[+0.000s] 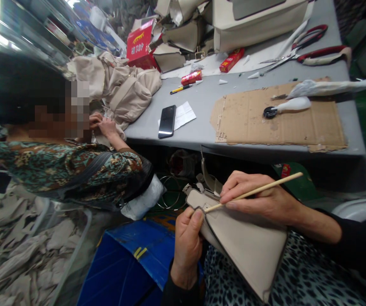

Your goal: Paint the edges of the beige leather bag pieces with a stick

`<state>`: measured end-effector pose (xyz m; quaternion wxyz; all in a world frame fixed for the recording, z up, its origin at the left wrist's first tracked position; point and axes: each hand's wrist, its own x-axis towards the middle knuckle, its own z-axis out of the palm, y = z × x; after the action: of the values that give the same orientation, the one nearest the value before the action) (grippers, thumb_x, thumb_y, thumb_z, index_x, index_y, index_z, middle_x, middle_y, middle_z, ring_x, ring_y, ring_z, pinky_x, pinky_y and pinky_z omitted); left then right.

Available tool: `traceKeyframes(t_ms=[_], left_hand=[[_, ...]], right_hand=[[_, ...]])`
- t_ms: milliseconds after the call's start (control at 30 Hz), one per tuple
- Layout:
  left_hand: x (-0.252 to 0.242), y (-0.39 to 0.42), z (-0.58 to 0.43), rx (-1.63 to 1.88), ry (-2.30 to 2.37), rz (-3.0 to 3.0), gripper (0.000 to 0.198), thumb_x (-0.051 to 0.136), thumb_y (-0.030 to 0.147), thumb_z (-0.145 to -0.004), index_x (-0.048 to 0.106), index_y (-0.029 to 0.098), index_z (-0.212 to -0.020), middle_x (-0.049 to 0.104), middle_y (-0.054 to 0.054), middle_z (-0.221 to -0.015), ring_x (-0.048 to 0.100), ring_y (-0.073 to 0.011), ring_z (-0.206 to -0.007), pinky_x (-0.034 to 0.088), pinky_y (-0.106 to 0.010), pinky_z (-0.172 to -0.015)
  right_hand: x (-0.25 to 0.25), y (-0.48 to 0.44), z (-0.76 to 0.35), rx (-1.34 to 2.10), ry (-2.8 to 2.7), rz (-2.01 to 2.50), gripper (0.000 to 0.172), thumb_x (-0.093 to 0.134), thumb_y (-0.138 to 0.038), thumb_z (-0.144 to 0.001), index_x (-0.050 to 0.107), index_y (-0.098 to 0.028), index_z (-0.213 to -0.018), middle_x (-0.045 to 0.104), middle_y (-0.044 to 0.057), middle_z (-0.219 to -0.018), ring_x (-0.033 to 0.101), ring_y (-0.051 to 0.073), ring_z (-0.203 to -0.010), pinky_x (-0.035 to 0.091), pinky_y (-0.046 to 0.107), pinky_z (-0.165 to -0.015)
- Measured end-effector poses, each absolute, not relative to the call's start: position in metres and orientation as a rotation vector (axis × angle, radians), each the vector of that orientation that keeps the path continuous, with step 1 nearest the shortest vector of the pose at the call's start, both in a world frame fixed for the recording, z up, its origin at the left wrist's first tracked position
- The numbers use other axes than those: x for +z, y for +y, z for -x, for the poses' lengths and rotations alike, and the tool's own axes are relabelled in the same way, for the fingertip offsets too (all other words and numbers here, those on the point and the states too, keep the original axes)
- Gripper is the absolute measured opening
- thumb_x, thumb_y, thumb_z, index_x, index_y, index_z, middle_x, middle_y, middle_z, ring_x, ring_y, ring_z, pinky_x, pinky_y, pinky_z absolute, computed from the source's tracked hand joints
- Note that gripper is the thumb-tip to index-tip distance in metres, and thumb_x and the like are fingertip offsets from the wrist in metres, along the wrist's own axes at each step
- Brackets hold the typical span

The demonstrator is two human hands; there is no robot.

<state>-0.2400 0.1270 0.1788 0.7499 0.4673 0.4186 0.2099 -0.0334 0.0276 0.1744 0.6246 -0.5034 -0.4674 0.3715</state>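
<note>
A beige handbag [249, 242] with dark edges rests tilted across my lap. My left hand [187, 238] pinches its upper corner between thumb and fingers. In my right hand [259, 197] is a thin wooden stick [272, 185], held like a pen. The stick's tip touches the bag near that pinched corner, just beside my left thumb. A strap [210, 178] with a buckle stands up from the bag's far end. My right fingers lie close over the bag's top edge and hide part of it.
The grey table [202, 127] ahead carries cardboard [313, 123] with a white bottle [294, 104], red-handled scissors [316, 49], a phone [167, 121], small red boxes [232, 60] and beige bags [259, 29]. A co-worker [68, 170] sits at left, near a blue bin [131, 255].
</note>
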Motion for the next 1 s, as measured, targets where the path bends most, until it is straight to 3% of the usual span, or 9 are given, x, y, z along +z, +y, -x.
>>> traceKeyframes(t_ms=[367, 1000], left_hand=[[0.182, 0.128, 0.242, 0.446, 0.903, -1.039, 0.039, 0.080, 0.052, -0.080, 0.069, 0.015, -0.072, 0.046, 0.003, -0.058, 0.034, -0.0077, -0.052, 0.028, -0.020, -0.049], [0.181, 0.129, 0.246, 0.430, 0.887, -1.080, 0.040, 0.078, 0.054, -0.081, 0.078, 0.015, -0.088, 0.059, -0.001, -0.064, 0.043, -0.0101, -0.056, 0.033, -0.021, -0.054]], right_hand=[[0.179, 0.031, 0.040, 0.801, -1.007, 1.172, 0.007, 0.081, -0.024, -0.085, 0.084, -0.025, -0.091, 0.079, 0.005, -0.089, 0.071, 0.018, -0.083, 0.058, 0.028, -0.075], [0.178, 0.032, 0.046, 0.903, -0.922, 1.187, 0.009, 0.078, -0.025, -0.087, 0.084, -0.023, -0.094, 0.079, 0.005, -0.089, 0.072, 0.016, -0.078, 0.057, 0.023, -0.068]])
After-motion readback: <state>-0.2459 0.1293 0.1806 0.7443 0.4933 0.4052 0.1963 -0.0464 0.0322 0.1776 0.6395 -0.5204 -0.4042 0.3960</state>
